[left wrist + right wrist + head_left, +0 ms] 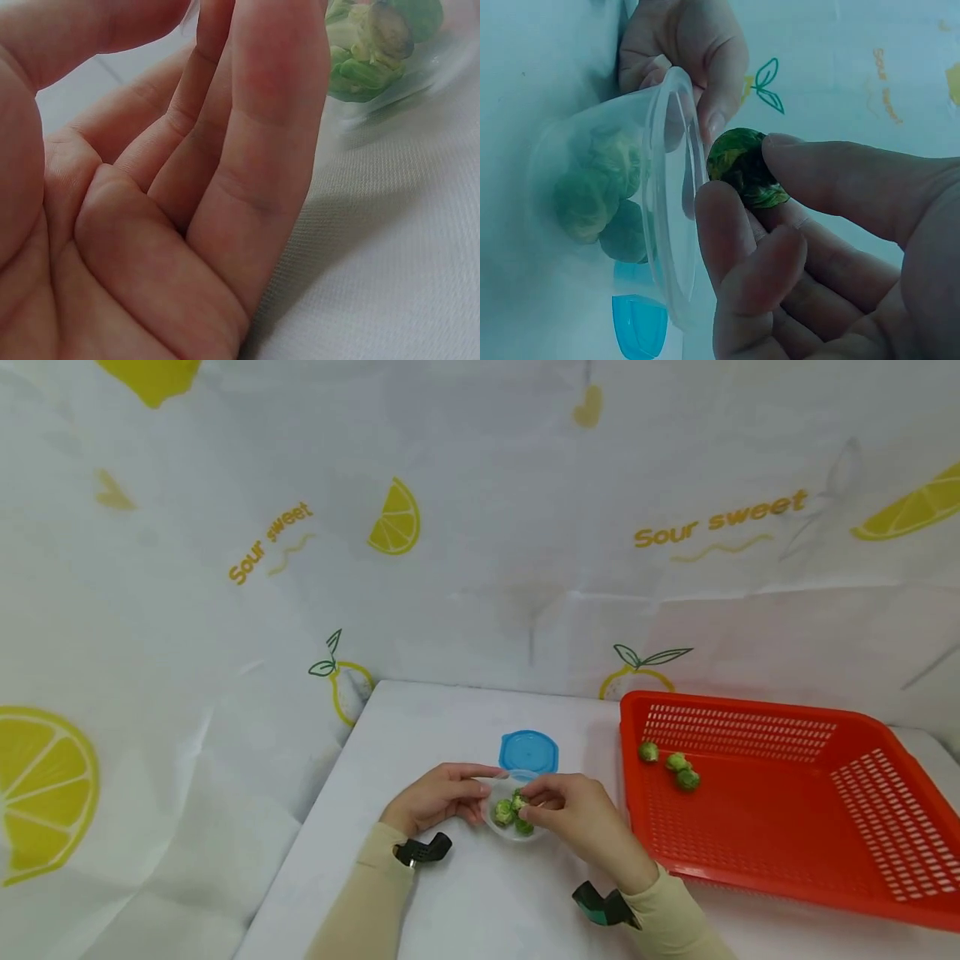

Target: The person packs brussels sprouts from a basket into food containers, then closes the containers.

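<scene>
A clear plastic tub (pixel 501 790) stands on the white table, with several green Brussels sprouts (pixel 587 204) inside. My left hand (pixel 442 795) holds the tub at its left side, the thumb at the rim and the other fingers bent along the wall. Between the thumb and fingertips of my right hand (pixel 581 818) is another Brussels sprout (pixel 735 161), pinched just over the tub's opening. In the left wrist view, my curved fingers (pixel 270 112) lie beside the tub, where sprouts (pixel 367 67) show through the wall.
Just behind the tub lies a blue lid (pixel 529 750). A large red slotted basket (pixel 750 852) takes up the right of the table, with several sprouts (pixel 687 779) near its left side. A lemon-print cloth (pixel 480 568) hangs behind the table.
</scene>
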A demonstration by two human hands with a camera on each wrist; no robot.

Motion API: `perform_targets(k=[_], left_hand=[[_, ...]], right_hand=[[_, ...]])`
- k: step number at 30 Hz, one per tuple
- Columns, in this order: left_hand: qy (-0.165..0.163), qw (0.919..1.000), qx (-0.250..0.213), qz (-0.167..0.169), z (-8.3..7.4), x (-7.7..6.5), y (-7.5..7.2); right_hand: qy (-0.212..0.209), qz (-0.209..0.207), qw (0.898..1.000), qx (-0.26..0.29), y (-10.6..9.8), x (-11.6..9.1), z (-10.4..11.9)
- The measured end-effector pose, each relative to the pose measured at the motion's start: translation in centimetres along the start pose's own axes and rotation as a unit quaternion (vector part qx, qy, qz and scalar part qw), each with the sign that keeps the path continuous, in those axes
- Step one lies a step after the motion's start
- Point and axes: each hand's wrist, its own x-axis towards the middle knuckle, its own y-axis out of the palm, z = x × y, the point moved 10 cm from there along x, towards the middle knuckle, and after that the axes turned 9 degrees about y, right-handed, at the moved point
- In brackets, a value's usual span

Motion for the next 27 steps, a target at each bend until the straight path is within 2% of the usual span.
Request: perform_targets(k=[5,11,21,27], left_hand=[[0.003,1.0,-0.001,0.002,0.2,-0.2,-0.1],[0.007,1.0,0.005,0.001,0.0,0.1,-0.1],[0.008,0.9999,0.001,0.008,-0.3,0.3,0.3],[0.005,0.9999,0.012,0.002,-0.1,0.1,-0.1]], right_hand=[[0.0,0.009,1.0,-0.03,0.9,0.2,-0.2],[-0.008,0.011,0.999,-0.047,1.2,0.3,-0.2],[-0.005,0.012,0.999,-0.051,1.1,0.2,-0.2],[0.003,0.018,0.999,-0.047,1.3,0.1,0.0]])
